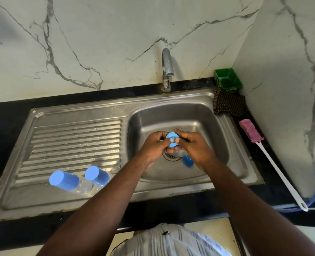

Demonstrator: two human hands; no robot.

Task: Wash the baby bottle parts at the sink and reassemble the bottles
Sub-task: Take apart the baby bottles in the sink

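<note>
**Teat and ring pinched between both hands, above the drain**

My striped shirt [164, 242] hangs at the bottom edge, and from it both forearms reach out over the sink basin [171, 115]. My left hand [153, 145] and right hand [193, 145] meet above the drain [171, 157], each with its fingers curled round the blue collar ring [169, 135], pinching it from either side. The grey teat [172, 139] sits in the ring's middle and points up at me, so the ring's axis runs up and down. Just under my right hand show a blurred clear bottle body [179, 152] and a blue piece [187, 160]. I cannot tell whether they rest in the basin or hang from my fingers. I judge the right hand nearer them. A capped bottle [66, 181] and a second capped bottle [97, 176] lie on the draining board [75, 137], well off to my left.
</note>
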